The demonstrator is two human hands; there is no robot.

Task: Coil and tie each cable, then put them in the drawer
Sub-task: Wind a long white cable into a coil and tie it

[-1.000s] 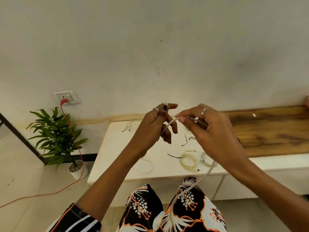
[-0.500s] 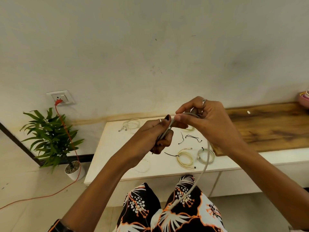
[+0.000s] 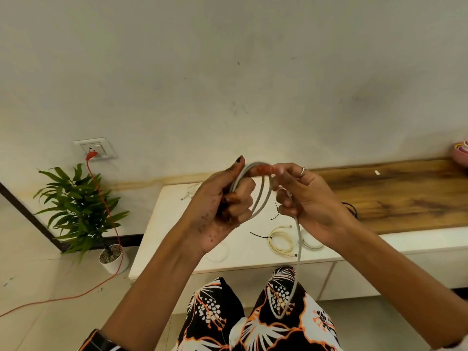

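Behind your hands stood a pale plaster wall (image 3: 228,72) with one switch socket (image 3: 95,148), and one orange cord (image 3: 114,225) ran from it down to the tiled floor (image 3: 38,279) past one potted plant (image 3: 83,211). Below the wall ran a low white desk (image 3: 172,224) with a wooden top section (image 3: 405,198) to the right.

You held one grey cable (image 3: 263,196) up in front of the desk. Your left hand (image 3: 222,206) had its grip curled round the gathered loops; two turns arched out between your hands. Your right hand (image 3: 306,201), with one ring on it, pinched the cable at the top of the loop, and its lower fingers were curled round the strand. From there the loose tail hung straight down and curved over your patterned lap (image 3: 266,320).

On the desk lay two cables already coiled, side by side: a cream coil (image 3: 279,240) with a black tie (image 3: 259,235) sticking out of it, and a paler coil (image 3: 312,243) partly hidden behind your right wrist. One more loose white cable (image 3: 191,190) lay at the back of the desk, and a second black tie (image 3: 276,211) showed between your hands. A stack of pink bowls (image 3: 461,154) sat at the far right edge; how many I could not tell.
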